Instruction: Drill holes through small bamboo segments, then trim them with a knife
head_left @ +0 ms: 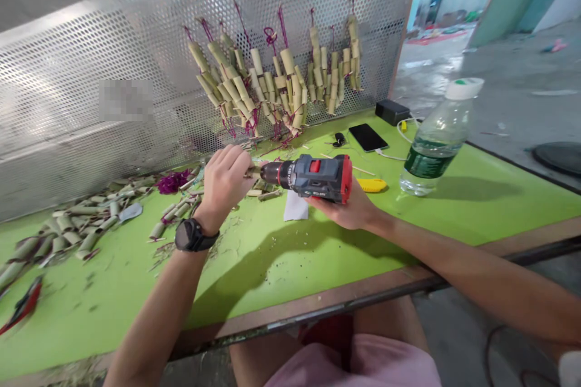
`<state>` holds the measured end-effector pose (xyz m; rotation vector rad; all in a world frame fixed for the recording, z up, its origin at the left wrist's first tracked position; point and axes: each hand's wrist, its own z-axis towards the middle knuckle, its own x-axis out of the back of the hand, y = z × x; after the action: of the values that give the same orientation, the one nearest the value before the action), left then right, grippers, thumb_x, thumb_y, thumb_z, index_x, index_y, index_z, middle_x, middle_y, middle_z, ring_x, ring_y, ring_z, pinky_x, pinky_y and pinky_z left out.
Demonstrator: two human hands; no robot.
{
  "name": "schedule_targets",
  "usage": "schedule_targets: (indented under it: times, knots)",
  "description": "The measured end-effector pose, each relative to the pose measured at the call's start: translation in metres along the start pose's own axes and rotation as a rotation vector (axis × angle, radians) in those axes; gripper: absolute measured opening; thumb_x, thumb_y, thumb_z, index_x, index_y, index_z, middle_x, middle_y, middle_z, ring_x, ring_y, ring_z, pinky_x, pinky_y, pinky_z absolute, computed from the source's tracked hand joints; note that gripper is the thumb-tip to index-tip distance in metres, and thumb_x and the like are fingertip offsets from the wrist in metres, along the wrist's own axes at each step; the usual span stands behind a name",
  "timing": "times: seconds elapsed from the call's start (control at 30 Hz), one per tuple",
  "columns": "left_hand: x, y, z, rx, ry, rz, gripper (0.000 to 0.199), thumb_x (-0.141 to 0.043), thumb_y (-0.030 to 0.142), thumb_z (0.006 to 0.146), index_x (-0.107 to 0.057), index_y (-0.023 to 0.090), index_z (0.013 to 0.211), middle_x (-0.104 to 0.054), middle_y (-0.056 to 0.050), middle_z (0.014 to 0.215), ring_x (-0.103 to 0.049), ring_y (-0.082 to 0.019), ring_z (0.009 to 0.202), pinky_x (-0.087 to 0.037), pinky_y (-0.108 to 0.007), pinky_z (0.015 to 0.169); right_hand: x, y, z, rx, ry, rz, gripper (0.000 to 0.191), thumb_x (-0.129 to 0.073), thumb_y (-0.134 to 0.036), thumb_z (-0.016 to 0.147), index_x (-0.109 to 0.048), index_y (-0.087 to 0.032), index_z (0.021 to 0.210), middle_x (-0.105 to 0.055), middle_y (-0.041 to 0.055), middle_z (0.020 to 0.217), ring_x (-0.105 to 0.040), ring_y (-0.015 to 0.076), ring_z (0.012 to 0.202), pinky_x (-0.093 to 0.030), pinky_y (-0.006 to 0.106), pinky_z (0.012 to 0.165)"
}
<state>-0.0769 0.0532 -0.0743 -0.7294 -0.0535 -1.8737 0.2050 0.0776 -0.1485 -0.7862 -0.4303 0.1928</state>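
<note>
A grey and red cordless drill (313,177) lies level above the green table (290,254), gripped by my right hand (349,208) from below. Its chuck points left into a short bamboo tube piece (252,172) that my left hand (226,180) holds closed around. A black watch (194,236) sits on my left wrist. Both hands hover just above the table's middle.
Loose bamboo tube pieces (82,224) lie scattered at the left, with purple string (173,182) and red pliers (22,308). Strung bamboo bundles (272,87) hang on the perforated metal panel. A water bottle (436,142), phone (367,136), yellow knife (372,185) and black charger (393,111) stand right.
</note>
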Motion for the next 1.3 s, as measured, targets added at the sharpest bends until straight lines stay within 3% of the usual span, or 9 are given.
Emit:
schedule_targets:
  times: [0.43,0.77,1.0,1.3]
  knots:
    - [-0.007,-0.001,0.001,0.134,0.036,-0.071,0.029,-0.059,0.004,0.065,-0.039,0.025,0.07,-0.048,0.0,0.067,-0.045,-0.019,0.066,-0.032,-0.033,0.06,-0.002,0.004,0.001,-0.053,0.061,0.096,0.025,-0.078,-0.038,0.088,-0.081,-0.025,0.109,-0.084,0.0062,0.107,-0.08,0.0324,0.101,-0.061,0.05,0.106]
    - [-0.006,-0.014,-0.003,0.047,-0.027,0.029,0.029,-0.065,0.007,0.073,-0.042,0.024,0.066,-0.052,-0.001,0.062,-0.046,-0.021,0.065,-0.029,-0.035,0.061,-0.005,-0.005,-0.002,-0.001,0.063,-0.156,0.024,-0.075,-0.043,0.092,-0.085,-0.026,0.105,-0.086,0.0063,0.099,-0.081,0.0316,0.1,-0.063,0.048,0.1]
    - [-0.002,-0.014,-0.002,-0.041,-0.034,0.065,0.027,-0.063,0.006,0.078,-0.045,0.023,0.067,-0.055,0.0,0.062,-0.049,-0.02,0.066,-0.03,-0.034,0.061,-0.004,-0.004,0.0,-0.02,0.079,-0.107,0.025,-0.076,-0.043,0.09,-0.083,-0.024,0.104,-0.086,0.0052,0.097,-0.081,0.0294,0.09,-0.066,0.046,0.091]
    - [-0.003,-0.011,-0.001,-0.057,-0.006,0.077,0.028,-0.064,0.006,0.081,-0.046,0.023,0.067,-0.056,0.0,0.062,-0.051,-0.02,0.068,-0.031,-0.034,0.062,-0.002,-0.002,0.005,-0.012,0.025,0.01,0.035,-0.075,-0.043,0.093,-0.079,-0.024,0.122,-0.085,0.0055,0.112,-0.081,0.03,0.103,-0.064,0.049,0.101]
